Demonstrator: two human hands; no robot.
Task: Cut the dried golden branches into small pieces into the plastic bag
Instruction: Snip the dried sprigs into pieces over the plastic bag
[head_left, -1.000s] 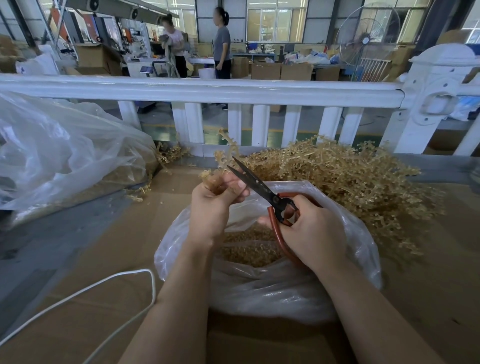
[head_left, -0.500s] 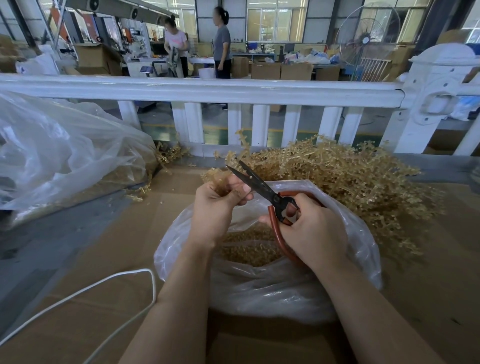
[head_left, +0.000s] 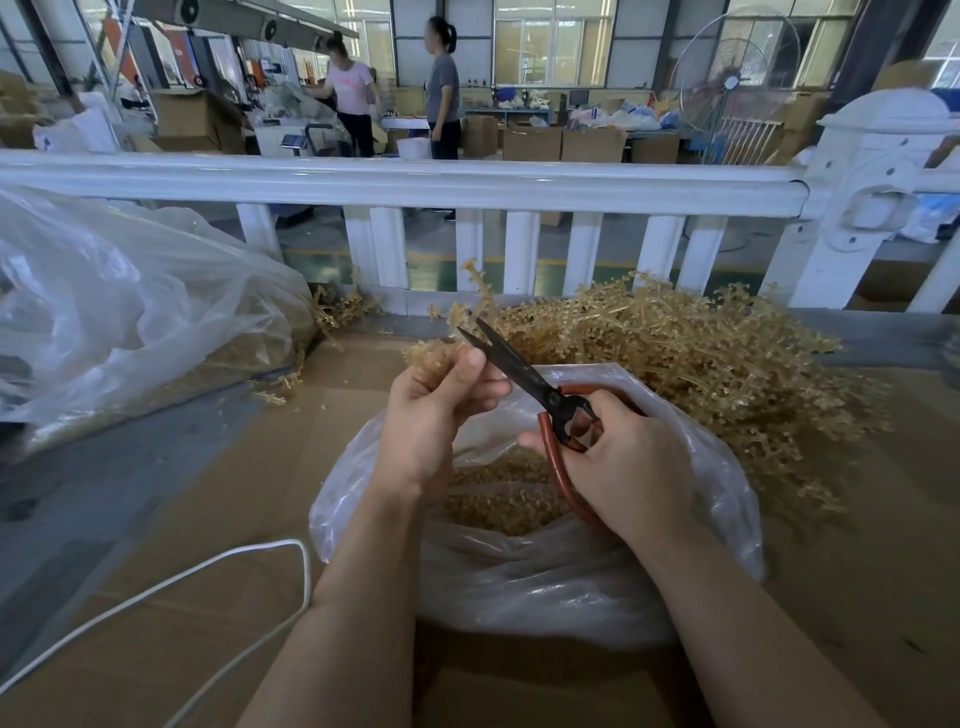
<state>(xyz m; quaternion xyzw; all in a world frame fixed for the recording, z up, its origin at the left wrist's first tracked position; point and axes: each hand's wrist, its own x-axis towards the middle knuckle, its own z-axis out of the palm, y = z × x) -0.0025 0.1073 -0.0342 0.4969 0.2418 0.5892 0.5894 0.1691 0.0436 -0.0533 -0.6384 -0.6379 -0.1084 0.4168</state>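
My left hand grips a dried golden branch above the clear plastic bag; its tip sticks up past my thumb. My right hand holds the red-handled scissors, whose dark blades stand slightly apart beside the branch. Cut golden pieces lie inside the bag. A big pile of golden branches rests behind the bag on the right.
A large clear bag with more golden material lies at the left. A white fence runs across behind the work area. A white cord loops over the cardboard floor. Two people stand far behind the fence.
My left hand has shifted the branch so that a longer tip rises above the blades. The scissors have stayed nearly in place, their blades a little closer together.
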